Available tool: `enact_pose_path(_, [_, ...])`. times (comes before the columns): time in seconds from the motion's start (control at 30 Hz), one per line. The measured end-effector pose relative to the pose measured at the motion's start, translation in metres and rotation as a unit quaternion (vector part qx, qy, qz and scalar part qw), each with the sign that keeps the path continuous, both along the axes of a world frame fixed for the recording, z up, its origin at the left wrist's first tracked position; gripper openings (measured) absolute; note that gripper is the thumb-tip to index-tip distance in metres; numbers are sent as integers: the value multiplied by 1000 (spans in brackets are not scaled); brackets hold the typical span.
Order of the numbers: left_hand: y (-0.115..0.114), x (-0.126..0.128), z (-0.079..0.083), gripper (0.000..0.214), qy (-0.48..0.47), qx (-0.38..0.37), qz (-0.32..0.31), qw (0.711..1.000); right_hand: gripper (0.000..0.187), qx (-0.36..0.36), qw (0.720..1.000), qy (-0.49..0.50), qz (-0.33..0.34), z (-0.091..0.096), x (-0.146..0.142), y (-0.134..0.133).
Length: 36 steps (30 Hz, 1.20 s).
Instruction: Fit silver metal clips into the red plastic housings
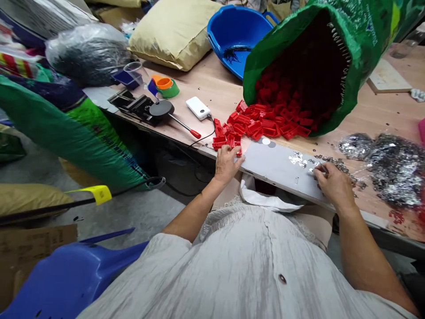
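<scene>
The left hand (227, 163), at the middle of the frame, bends its fingers downward over the near edge of a loose heap of small red plastic pieces (254, 126). The fingertips seem to touch the lowest pieces, but they cover the contact, so I cannot tell if one is gripped. The right hand (334, 181), right of the middle, has its thumb and forefinger brought close together above small shiny metal pieces; whether a piece is between them, I cannot tell.

The hands are well apart, and between them stretches a long flat grey plate (265, 159). Its long axis slants from the frame's centre down to the right, along the table edge. On it, just left of the right fingertips, lies a flat cluster of silver metal pieces (298, 159); a darker scatter of metal pieces (337, 163) lies just beyond the fingers. So the red pieces are nearer to the left hand, the metal ones to the right hand. The red pieces point in many directions, while their heap runs from the left fingers toward the upper right, into the mouth of a large green sack (367, 33).

Farther out, a white rectangular device (196, 107) lies left of the heap.
</scene>
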<state>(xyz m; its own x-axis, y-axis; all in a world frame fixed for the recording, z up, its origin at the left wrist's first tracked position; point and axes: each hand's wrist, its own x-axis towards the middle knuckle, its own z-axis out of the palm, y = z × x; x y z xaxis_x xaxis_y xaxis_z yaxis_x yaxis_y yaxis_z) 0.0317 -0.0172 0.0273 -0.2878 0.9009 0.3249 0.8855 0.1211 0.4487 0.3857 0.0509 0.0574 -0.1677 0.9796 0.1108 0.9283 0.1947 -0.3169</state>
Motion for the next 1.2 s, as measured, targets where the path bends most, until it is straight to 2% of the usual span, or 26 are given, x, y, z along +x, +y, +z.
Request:
enact_pose_path(0.1, [7,-3,-11,31,45,-7,8,999,19,-5,999,45,-4,4,-3,-5])
enact_pose_path(0.23, [7,-1,-14,15,19,30,-1,999,16,-12,993,113,17,6,-5,-12])
enact_pose_path(0.33, [2,9,-5,4,-35,81,-66,994,16,-22,983,182,34,8,-12,-19])
enact_pose_path(0.43, [-6,28,8,7,-87,124,-159,976,19,-29,967,248,57,13,-25,-29])
enact_pose_path(0.57, [-15,57,21,5,-135,161,-224,952,21,-44,952,291,85,22,-47,-43])
enact_pose_path(0.67, [-19,72,29,8,-152,173,-259,938,19,-27,947,300,107,30,-59,-52])
enact_pose_path(0.8, [-25,84,38,13,-128,171,-279,936,13,46,950,275,141,36,-69,-59])
enact_pose_path(0.93, [-29,92,42,27,-101,168,-266,944,10,103,948,250,171,30,-74,-62])
enact_pose_path(1.07, [-30,99,43,22,-103,173,-271,941,10,138,942,229,205,21,-76,-62])
enact_pose_path(1.2, [-31,102,44,19,-102,183,-272,939,10,141,936,219,236,18,-74,-61])
